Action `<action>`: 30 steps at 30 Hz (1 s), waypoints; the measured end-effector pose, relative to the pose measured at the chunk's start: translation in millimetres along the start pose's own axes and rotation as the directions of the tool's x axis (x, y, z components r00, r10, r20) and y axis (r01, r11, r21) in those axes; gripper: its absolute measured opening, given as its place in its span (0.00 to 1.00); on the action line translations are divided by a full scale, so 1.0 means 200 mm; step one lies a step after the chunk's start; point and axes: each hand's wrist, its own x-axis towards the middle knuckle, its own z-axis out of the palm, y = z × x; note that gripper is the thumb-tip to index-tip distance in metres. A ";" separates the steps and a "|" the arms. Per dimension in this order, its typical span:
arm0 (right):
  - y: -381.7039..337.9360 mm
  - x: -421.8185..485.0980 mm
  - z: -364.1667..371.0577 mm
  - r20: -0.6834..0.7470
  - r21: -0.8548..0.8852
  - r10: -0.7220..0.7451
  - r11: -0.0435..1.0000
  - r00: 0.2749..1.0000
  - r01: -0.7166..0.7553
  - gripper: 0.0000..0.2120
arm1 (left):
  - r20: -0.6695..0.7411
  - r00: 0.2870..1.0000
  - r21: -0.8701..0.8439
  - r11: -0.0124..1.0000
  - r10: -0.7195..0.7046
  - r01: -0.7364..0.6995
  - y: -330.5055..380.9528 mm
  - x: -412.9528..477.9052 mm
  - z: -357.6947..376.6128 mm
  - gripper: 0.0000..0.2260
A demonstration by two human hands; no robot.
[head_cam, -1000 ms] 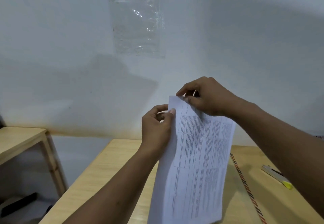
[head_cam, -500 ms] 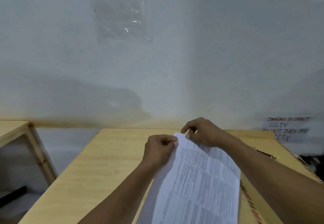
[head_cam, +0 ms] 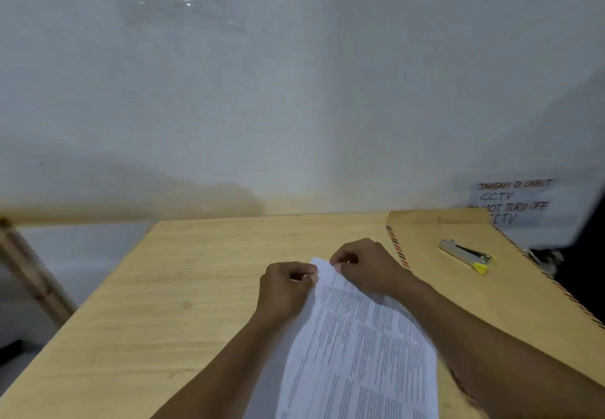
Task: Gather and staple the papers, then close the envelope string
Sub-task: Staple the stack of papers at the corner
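The papers, a thin printed sheaf, lie lengthwise in the middle of the desk, running from the near edge of view to their far end between the two hands. Whether they rest flat or are lifted slightly at that far end cannot be told. The left hand pinches the far left corner with curled fingers, and the right hand pinches the far edge just beside it.

Such sheets are light, limp and smooth, so they are likely to slide against one another and to crease if squeezed. The best hold is probably at one corner, edges squared, leaving that corner free for the staple.

To the right a brown envelope with a striped border lies on the desk, and the stapler rests on it, apart from both hands. A handwritten notice is on the far wall.
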 end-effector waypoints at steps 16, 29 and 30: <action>0.56 -0.12 -0.60 -0.433 -0.609 0.390 0.538 0.813 -0.582 0.08 | -0.017 0.997 -0.100 0.992 0.075 -0.076 0.06 0.09 0.12 0.05; -0.14 0.11 -0.44 0.025 0.821 0.200 0.554 0.979 -0.134 0.11 | -0.056 0.979 -0.216 0.954 0.198 -0.206 0.19 0.02 0.02 0.06; -0.16 0.13 -0.42 0.037 0.815 0.184 0.564 0.982 -0.136 0.11 | -0.055 0.978 -0.219 0.954 0.200 -0.207 0.19 0.01 0.01 0.06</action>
